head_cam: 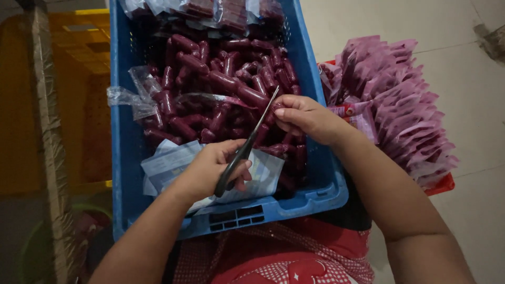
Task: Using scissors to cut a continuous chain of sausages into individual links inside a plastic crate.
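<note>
My left hand [213, 169] grips the black handles of a pair of scissors [247, 144], whose blades point up and to the right. My right hand [302, 117] pinches the end of a dark red sausage-like stick [239, 90] in clear wrap, right at the scissor tips. Both hands hover over a blue plastic crate [123, 158] filled with several such dark red sticks [194, 68]. Flat clear-and-white bags [168, 163] lie in the crate's near end under my left hand.
A stack of pink pouches [400, 105] fans out in a red tray [444, 185] right of the crate. A yellow crate [79, 94] stands at the left behind a wrapped post [47, 131]. Loose clear plastic [131, 97] hangs over the crate's left wall. Pale floor lies to the right.
</note>
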